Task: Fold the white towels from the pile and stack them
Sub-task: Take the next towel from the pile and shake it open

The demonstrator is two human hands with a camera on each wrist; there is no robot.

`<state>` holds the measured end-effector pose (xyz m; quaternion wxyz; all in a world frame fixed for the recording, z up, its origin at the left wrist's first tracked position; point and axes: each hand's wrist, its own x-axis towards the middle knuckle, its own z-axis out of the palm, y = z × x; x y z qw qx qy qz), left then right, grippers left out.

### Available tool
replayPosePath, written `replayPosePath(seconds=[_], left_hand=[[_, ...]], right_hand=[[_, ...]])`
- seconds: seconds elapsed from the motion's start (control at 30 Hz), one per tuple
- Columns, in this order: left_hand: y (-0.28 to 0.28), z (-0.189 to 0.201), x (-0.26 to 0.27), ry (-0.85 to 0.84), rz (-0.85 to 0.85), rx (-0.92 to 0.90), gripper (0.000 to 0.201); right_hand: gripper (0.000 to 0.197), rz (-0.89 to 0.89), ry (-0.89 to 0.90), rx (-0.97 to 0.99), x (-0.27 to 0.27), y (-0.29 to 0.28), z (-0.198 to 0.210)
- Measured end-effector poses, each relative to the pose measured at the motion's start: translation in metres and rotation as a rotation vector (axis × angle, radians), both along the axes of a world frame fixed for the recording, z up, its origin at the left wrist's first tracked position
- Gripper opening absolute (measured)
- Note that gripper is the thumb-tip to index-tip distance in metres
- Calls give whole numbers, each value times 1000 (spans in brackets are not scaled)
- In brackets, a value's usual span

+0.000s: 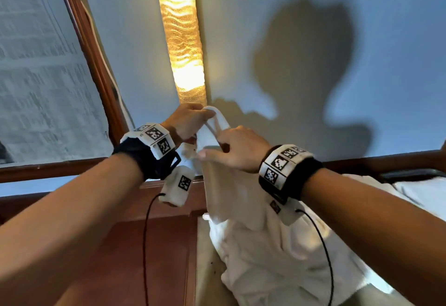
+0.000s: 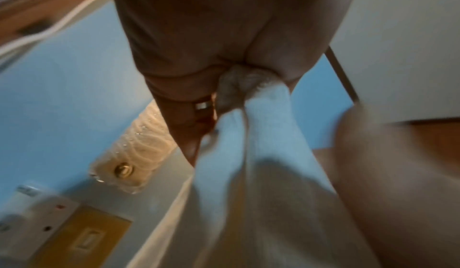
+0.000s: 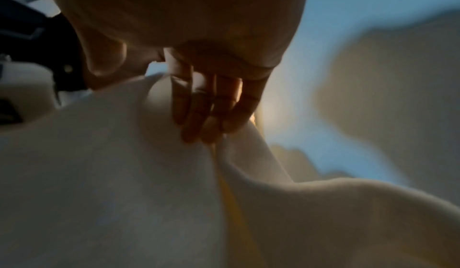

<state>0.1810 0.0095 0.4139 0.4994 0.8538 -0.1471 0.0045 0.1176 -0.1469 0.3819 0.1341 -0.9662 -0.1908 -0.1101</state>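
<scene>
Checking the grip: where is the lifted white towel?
Head view, centre: the white towel hangs between left hand and right hand, below the lit wall lamp.

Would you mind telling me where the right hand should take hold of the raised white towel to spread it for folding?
Probably along the top hem. The left hand already pinches the bunched top of the towel, which hangs in creased folds toward the pile. The right hand, gripping just beside it, could slide rightward along the edge to the far corner, coming from above.

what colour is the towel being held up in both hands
White; the towel held by left hand and right hand shows best in the head view.
</scene>
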Motion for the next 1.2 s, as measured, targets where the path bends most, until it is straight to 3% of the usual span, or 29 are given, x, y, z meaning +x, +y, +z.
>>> replayPosePath(seconds=[0.17,0.27,0.33,0.47,0.6,0.67,0.77,0.83,0.93,0.97,1.03,1.13,1.2], left_hand=[[24,8,-11,-58,31,71,25],[64,5,-24,-96,-15,130,34],[98,-1,-34,-133,-115,172,40],[169,-14,-54,-183,-321,334,52],[242,-23,-69,-220,-287,252,60],[274,-26,-78,-180,-238,202,68],[308,-37,-85,-176,-141,275,59],[315,-45,-94,-176,-128,278,50],[300,-53,-119,-155,-294,68,57],[291,-54,-128,-184,-339,8,48],[282,-52,-139,-261,-361,-44,19],[281,-46,-147,-312,-307,-83,31],[278,-39,-151,-320,-316,-132,27]], right_hand=[[18,-89,72,-2,-9,8,1],[13,-188,55,75,-23,14,12],[18,-273,20,50,-32,19,20],[12,-389,-63,54,-54,35,35],[8,-506,-199,266,-79,62,36],[10,-470,-280,460,-90,90,37],[13,-257,-249,614,-101,154,49],[11,-108,-218,518,-106,201,53],[16,17,-152,231,-110,251,44],[15,21,-138,169,-110,259,40],[12,4,-140,138,-112,262,34],[12,9,-149,148,-114,251,31],[22,0,-140,133,-115,244,31]])
